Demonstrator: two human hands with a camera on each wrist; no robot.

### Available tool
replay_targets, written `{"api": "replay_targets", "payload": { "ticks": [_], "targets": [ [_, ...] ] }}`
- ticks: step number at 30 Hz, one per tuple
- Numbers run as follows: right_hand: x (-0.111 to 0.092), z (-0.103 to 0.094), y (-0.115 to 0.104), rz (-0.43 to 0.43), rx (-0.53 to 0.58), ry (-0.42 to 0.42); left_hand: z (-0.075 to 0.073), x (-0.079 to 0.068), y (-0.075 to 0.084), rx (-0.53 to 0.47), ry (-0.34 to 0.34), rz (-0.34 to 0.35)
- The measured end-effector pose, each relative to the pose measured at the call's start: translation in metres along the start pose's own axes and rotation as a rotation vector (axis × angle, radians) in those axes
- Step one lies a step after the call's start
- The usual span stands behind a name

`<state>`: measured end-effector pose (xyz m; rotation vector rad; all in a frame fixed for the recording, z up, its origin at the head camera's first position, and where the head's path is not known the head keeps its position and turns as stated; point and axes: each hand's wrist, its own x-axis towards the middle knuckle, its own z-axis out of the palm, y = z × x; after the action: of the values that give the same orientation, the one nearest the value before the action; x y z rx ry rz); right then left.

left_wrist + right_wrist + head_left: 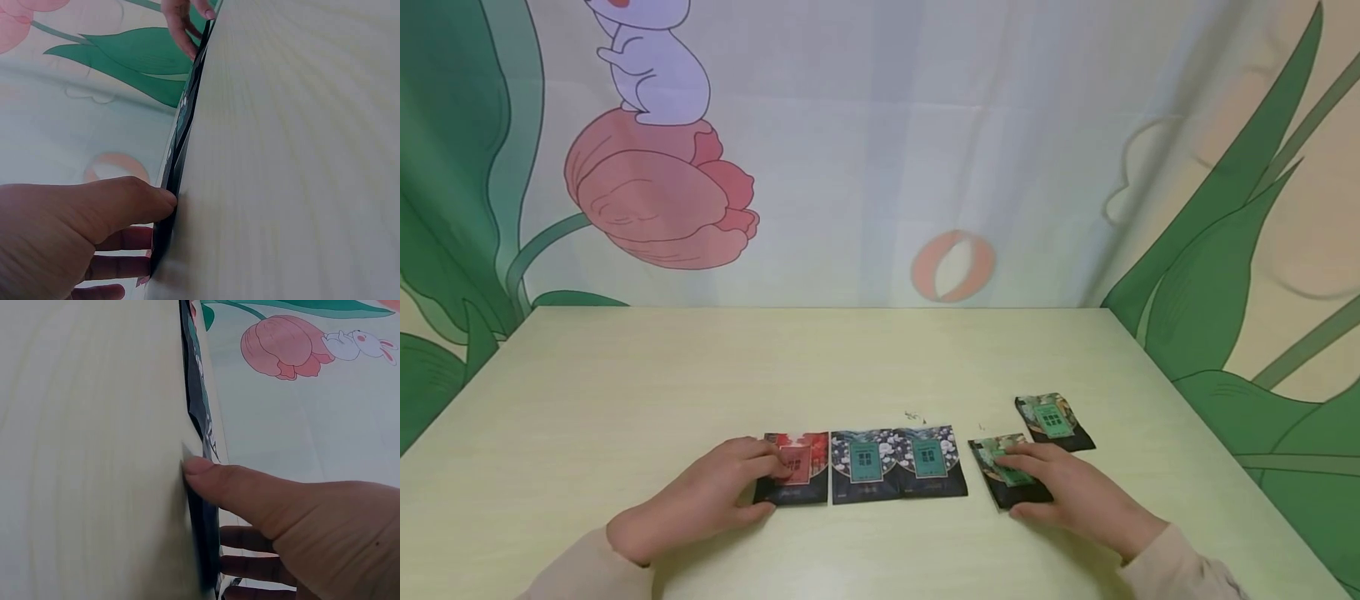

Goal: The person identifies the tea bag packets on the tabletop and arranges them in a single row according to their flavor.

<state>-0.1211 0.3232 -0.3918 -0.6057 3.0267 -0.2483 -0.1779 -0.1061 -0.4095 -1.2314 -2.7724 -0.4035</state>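
My left hand (715,492) rests on a red-and-black sachet (808,458), fingertips on its printed face and thumb at its near left corner. To its right lie two dark blue floral sachets (862,479) (934,475) with teal labels, edges meeting. My right hand (1071,492) holds a green-and-black sachet (1000,475) by its right part, thumb (201,465) along the near edge and fingers over the top. This sachet sits slanted, a small gap from the blue pair. A second green-and-black sachet (1056,421) lies tilted just behind the right hand.
The sachets lie on a pale wood-grain table (880,358). A printed curtain (820,150) with a rabbit, flowers and leaves stands behind and beside it. Small dark marks (916,417) show on the tabletop just behind the blue sachets.
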Motion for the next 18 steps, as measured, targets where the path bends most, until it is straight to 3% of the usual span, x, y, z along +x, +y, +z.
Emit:
{"api": "replay_targets", "payload": {
  "ticks": [18],
  "targets": [
    [0.013,0.002,-0.007,0.023,0.005,-0.009,-0.002,0.001,0.001,0.002,-0.011,-0.019]
  ]
}}
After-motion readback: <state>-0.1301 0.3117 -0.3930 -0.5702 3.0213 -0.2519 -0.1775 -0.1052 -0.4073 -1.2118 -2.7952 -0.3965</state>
